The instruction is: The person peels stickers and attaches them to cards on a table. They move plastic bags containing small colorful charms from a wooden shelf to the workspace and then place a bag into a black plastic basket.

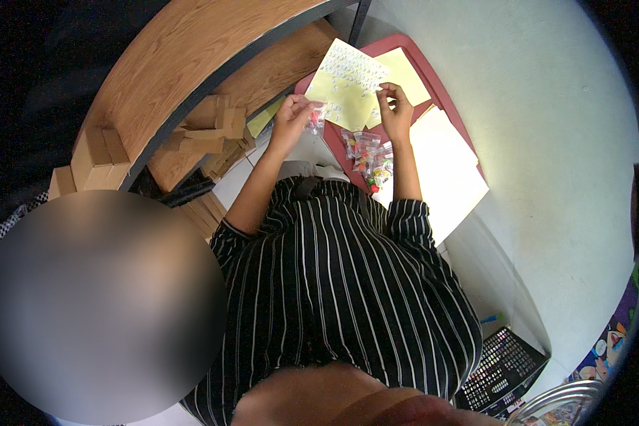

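Note:
My left hand (pixel 293 118) holds a small clear plastic bag (pixel 316 118) with pink and red pieces in it, at the left edge of the red table (pixel 336 144). Over a yellow sheet (pixel 351 101) bearing rows of small white pieces (pixel 351 64), my right hand (pixel 395 110) is raised with thumb and forefinger pinched together; whether something tiny is between them cannot be made out. Several filled clear bags (pixel 366 154) with colourful pieces lie in a pile on the table between my forearms, close to my body.
Large pale sheets (pixel 442 170) cover the table's right part, beside a pale wall (pixel 532 133). A wooden shelf with a dark metal edge (pixel 213 80) curves along the left, holding cardboard boxes (pixel 98 160). A black plastic basket (pixel 503 367) stands at the lower right.

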Demonstrator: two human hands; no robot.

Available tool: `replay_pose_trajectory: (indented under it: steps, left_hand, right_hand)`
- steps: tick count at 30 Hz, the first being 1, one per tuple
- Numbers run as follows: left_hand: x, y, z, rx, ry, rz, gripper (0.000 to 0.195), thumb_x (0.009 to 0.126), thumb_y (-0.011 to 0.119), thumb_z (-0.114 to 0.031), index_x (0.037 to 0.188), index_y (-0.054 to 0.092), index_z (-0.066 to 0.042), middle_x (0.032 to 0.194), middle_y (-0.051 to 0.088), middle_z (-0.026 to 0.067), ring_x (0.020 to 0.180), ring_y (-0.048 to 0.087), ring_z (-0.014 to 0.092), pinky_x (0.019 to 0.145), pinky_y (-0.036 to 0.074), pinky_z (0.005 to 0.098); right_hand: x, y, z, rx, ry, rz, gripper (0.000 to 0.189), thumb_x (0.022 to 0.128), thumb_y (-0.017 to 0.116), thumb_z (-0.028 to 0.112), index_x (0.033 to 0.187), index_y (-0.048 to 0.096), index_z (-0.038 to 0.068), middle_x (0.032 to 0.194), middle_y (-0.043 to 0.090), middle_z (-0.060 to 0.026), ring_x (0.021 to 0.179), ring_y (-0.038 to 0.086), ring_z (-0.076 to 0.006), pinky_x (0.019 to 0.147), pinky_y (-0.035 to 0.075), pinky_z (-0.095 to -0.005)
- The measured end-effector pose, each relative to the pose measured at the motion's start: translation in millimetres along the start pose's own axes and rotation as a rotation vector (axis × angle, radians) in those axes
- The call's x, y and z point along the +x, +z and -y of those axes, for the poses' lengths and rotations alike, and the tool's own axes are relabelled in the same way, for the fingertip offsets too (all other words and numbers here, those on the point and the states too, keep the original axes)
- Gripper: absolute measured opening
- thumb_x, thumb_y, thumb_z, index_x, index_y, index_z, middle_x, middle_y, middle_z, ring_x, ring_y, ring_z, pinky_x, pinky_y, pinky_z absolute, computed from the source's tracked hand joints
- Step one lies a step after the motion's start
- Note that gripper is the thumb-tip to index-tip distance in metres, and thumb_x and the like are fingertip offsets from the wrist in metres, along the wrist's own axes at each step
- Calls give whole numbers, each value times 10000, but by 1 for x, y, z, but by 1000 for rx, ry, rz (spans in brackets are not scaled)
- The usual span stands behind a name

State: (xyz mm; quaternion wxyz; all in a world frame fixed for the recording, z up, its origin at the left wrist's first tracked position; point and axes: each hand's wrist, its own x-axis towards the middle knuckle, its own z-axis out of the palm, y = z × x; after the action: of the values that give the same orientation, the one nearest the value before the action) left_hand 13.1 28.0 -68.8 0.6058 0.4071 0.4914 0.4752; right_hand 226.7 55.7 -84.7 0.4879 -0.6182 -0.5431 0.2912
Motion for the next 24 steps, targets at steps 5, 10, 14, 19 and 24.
replay_pose_trajectory:
  steps: [5,10,14,19,24]
  left_hand:
    - [-13,4,-36,-96,127,-82,126,821,502,-48,926,451,0,880,595,112,733,562,90,610,438,188]
    - [-27,8,-55,-39,225,-119,144,818,515,-52,932,458,16,844,606,113,724,571,98,613,447,197]
    - [-34,9,-61,-39,178,-90,173,814,524,-59,954,465,24,850,609,118,712,574,101,612,449,199]
    - [-39,9,-63,0,237,-117,206,806,536,-64,980,470,23,831,613,110,701,573,94,605,450,202]
    - [-42,8,-63,40,253,-106,230,801,540,-59,1009,473,15,847,612,102,722,566,88,623,447,203]
  right_hand:
    - [-28,14,84,252,-102,94,215,740,573,33,942,502,21,692,560,-25,689,513,-98,664,404,-262]
    - [-45,27,127,144,-266,161,240,704,604,22,923,507,15,688,572,-55,672,540,-136,649,407,-256]
    - [-44,31,132,123,-341,147,260,692,619,4,923,500,9,675,578,-45,651,530,-114,623,406,-247]
    - [-45,31,136,102,-367,212,299,675,614,-23,942,482,6,671,585,-58,644,543,-127,631,421,-250]
    - [-43,30,135,96,-390,238,302,664,607,-14,934,471,-6,677,588,-109,642,594,-230,614,453,-291]
